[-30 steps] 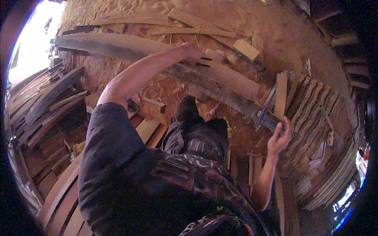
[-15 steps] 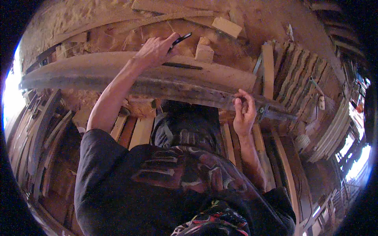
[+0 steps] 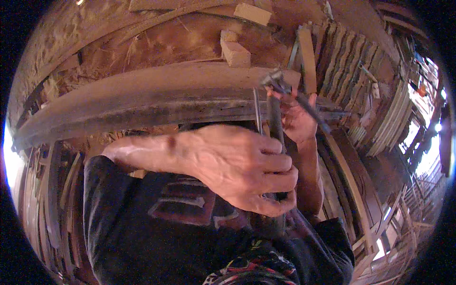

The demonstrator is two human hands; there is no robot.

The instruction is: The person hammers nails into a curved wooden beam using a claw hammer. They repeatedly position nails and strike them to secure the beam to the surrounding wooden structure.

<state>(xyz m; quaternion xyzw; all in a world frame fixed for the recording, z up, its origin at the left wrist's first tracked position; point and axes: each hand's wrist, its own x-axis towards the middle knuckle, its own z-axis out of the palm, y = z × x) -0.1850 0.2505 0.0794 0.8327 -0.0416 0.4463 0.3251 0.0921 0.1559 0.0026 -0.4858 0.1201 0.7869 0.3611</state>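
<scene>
My left hand (image 3: 242, 166) reaches across my chest, its fingers closed around a dark-handled tool (image 3: 275, 116) that stands roughly upright. A thin metal rod (image 3: 258, 109) sticks up beside the handle from the same grip. At the top is a grey metal head (image 3: 276, 81), with a dark bar slanting down to the right; its exact kind I cannot make out. My right hand (image 3: 300, 121) is behind that bar, fingertips at the tool's head and thumb pointing up. Beyond both hands, a long thick timber (image 3: 142, 95) lies crosswise.
Small wood blocks (image 3: 236, 53) rest against the far side of the timber, with another block (image 3: 253, 14) farther off. Stacked wavy-edged boards (image 3: 346, 66) fill the right. Planks (image 3: 47, 190) lie at the left, and sawdust covers the ground ahead.
My left hand has swung back from over the timber to my chest with the tool. My right hand has moved up to the tool's head. The black strip on the timber no longer shows.
</scene>
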